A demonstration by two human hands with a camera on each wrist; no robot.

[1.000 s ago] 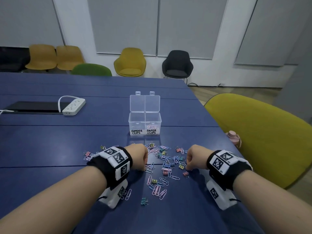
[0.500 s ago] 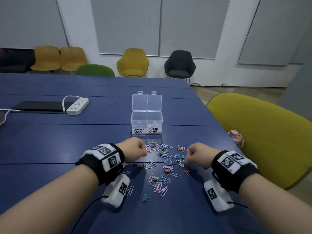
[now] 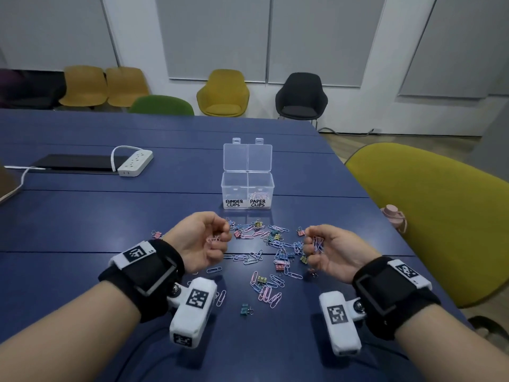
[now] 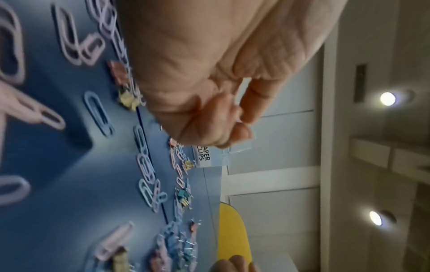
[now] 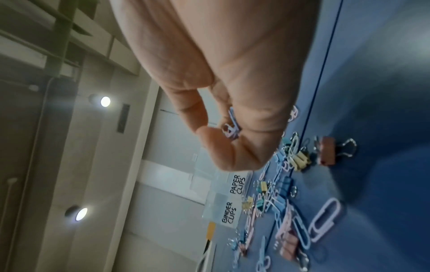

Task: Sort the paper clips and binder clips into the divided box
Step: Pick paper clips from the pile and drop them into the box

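Half a second before, both fists were knuckles-up and low over the clips; at this moment both hands were raised and turned palm-up. The left hand [image 3: 202,238] was curled around a few pink paper clips [image 3: 213,239], and the right hand [image 3: 327,248] was curled around a small bunch of blue and pink paper clips [image 3: 318,244]; the right wrist view showed them pinched between thumb and fingers [image 5: 204,136]. So I judge that the picking was finished and the carrying to the box was the step in hand.

The divided box [image 3: 248,188] stood open at 12 o'clock from the hands, apart from them, with its lid upright. Some pink clips already lay in the right half, labelled "PAPER CLIPS"; the "BINDER CLIPS" half looked empty. Many loose clips [image 3: 271,252] of both kinds remained on the blue table [image 3: 82,221] between the hands and toward the box, one teal binder clip [image 3: 245,310] lying at 6 o'clock of the heap. The sorting seemed to be only at its beginning.
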